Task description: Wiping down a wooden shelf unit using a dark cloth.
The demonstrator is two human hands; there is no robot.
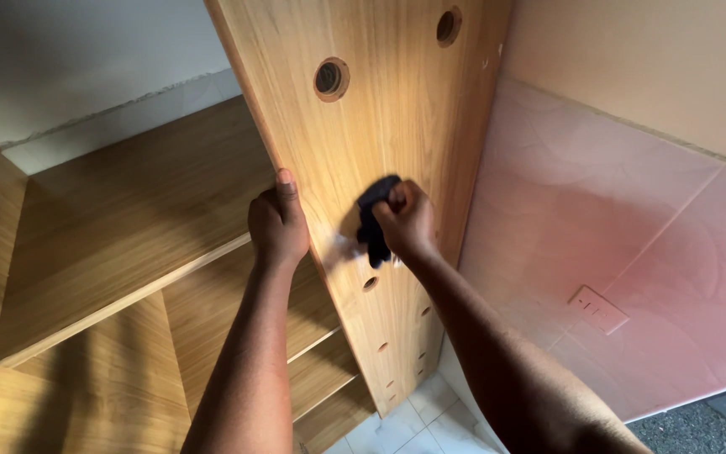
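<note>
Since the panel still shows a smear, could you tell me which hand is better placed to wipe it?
Probably the right hand: it presses the dark cloth on the wooden panel beside the pale smear. The left hand grips the panel's edge.

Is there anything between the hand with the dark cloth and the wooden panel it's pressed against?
Nothing visible. The right hand presses the dark cloth straight onto the wooden panel, with no object between cloth and wood. The left hand grips the panel's left edge, off to the side of the cloth.

dark cloth (374, 220) | bunched, pressed flat against upright wooden panel (397, 109) | mid-height
</note>
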